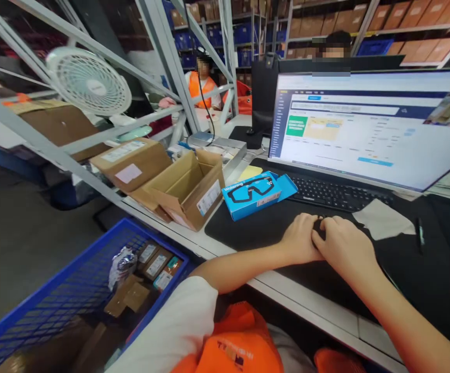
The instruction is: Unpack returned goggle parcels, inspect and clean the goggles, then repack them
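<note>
My left hand [303,238] and my right hand [341,241] meet over the black desk mat, fingers curled in against each other. A little of something dark shows between the fingertips of both hands; most of it is hidden, and I cannot make out its kind. To the left lies a blue box [252,194] printed with a picture of black glasses, its end flap open towards the keyboard [322,192]. Right of my hands are a crumpled pale cloth or paper [384,218] and a pen [420,233].
An open cardboard box [188,189] stands at the desk's left edge beside another carton [131,166]. Below is a blue basket [65,269] of parcels. A monitor [349,129] rises behind the keyboard; a fan [88,80] and metal frame are left. Two people are beyond.
</note>
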